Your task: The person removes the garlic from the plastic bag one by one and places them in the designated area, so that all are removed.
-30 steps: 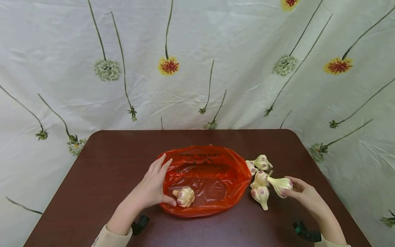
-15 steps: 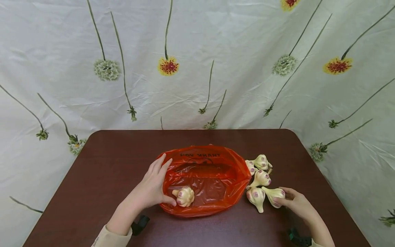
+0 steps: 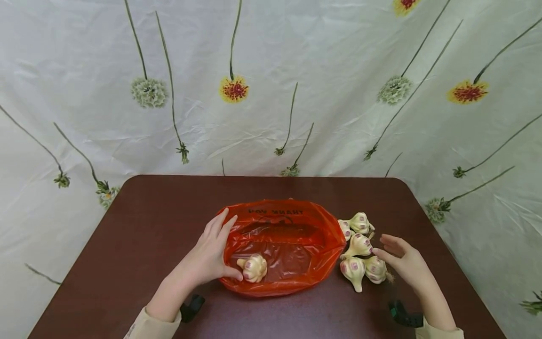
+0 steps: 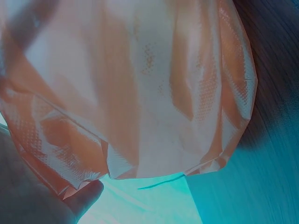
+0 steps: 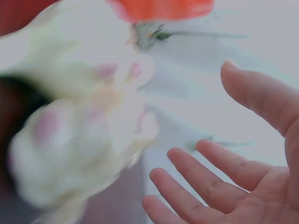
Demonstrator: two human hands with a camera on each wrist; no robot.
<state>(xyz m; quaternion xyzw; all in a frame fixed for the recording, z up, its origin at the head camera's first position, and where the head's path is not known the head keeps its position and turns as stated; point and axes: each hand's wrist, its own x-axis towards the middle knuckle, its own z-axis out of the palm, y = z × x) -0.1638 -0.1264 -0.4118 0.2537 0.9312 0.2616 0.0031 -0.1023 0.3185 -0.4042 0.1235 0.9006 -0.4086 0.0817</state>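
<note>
A red plastic bag [image 3: 292, 282] stands with its mouth open on the table, one garlic bulb [image 3: 254, 268] inside near its left end. My left hand [image 3: 207, 259] rests at the bag's left rim, fingers fairly straight and thumb spread along the front edge. The left wrist view shows the bag's wall [image 4: 154, 93] close up with the thumb [image 4: 86, 198] at its edge. My right hand [image 3: 408, 263], fingers spread and holding nothing, hovers just right of several garlic bulbs. Nearest are one root-end bulb [image 3: 375, 270] and another bulb [image 3: 353, 270]; the right wrist view blurs the bulbs [image 5: 79, 144].
More garlic bulbs [image 3: 361, 222] lie against the bag's right side. The dark brown table [image 3: 161, 216] has rounded far corners. Behind it hangs a white flower-print cloth [image 3: 262, 117].
My right hand has set a garlic bulb down beside the others, let go of it and lifted slightly away. That bulb has turned its root end right. My left hand has stayed in place.
</note>
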